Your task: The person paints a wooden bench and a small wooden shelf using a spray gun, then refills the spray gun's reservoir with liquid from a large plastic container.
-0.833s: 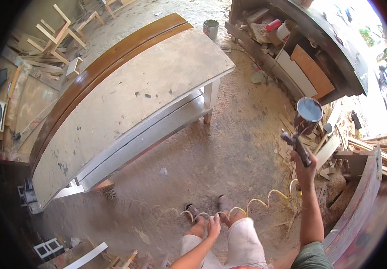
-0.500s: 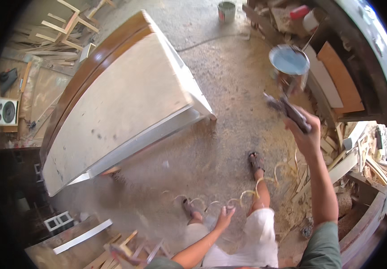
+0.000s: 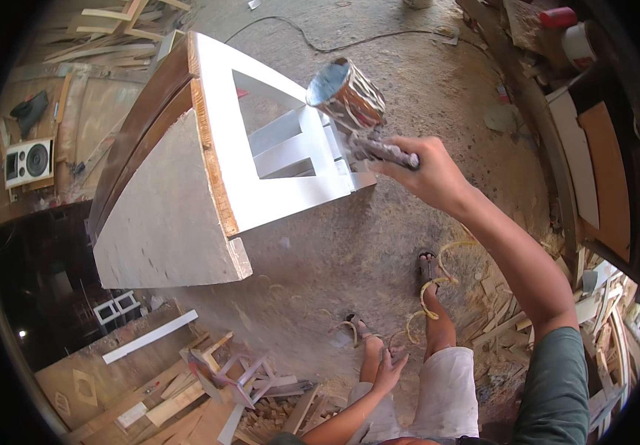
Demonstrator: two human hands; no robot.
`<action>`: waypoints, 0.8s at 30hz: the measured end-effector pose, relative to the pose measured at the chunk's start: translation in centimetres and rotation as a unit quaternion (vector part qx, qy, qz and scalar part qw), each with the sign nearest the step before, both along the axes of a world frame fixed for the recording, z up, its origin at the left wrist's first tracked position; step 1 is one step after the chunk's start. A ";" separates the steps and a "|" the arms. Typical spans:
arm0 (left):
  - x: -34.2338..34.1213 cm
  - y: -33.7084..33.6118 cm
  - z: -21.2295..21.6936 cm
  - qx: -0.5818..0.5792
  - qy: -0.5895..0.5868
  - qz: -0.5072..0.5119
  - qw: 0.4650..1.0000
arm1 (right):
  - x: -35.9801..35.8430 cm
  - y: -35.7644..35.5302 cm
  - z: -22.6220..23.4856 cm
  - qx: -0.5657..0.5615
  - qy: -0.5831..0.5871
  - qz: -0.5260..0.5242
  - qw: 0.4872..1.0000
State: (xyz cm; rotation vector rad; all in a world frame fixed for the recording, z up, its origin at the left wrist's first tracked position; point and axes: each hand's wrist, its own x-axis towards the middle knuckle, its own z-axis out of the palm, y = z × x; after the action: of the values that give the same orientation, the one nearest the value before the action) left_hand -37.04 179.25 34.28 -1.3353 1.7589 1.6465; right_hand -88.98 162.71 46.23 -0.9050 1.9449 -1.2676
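My right hand [image 3: 431,170] is wrapped round the grip of a paint-crusted spray gun [image 3: 383,150]. A round, paint-streaked cup [image 3: 361,96], bluish-white at its mouth, tops the gun. Just left of it is the white-painted end frame [image 3: 223,156] of a large wooden furniture piece, with openings in the frame. Its broad side panel [image 3: 164,215] is pale and bare, and its curved edge is varnished brown [image 3: 138,122]. Low in front of my shorts, my left hand [image 3: 388,371] has its fingers curled at a coiled yellowish hose [image 3: 439,282]; the exact grip is small and partly hidden.
Wood scraps and offcuts [image 3: 498,311] lie at the right and lower left. A dark cable [image 3: 320,49] crosses the far floor. Boards [image 3: 605,163] lean along the right side. A speaker [image 3: 29,162] stands at the left, and a small wooden stool frame [image 3: 242,382] lies lower left.
My right hand has swung the spray gun leftward, up to the white end frame. The view has shifted, so more of that frame shows. My left hand remains low by the hose.
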 end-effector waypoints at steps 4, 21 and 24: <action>-1.8 0.7 1.3 0.005 0.007 0.035 0.999 | 0.0 1.6 1.6 -0.004 -0.005 0.064 0.998; -4.5 1.9 1.8 0.016 0.014 0.081 0.997 | -3.7 -1.9 -0.8 0.062 0.036 0.007 0.997; -4.3 1.9 1.9 0.010 0.000 0.090 0.996 | -2.3 0.3 -1.9 0.015 0.027 0.017 0.999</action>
State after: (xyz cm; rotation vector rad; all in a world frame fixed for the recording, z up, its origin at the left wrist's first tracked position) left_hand -41.35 181.17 36.16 -1.5224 1.6602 1.7528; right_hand -91.30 163.02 44.37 -0.9623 1.9771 -1.2020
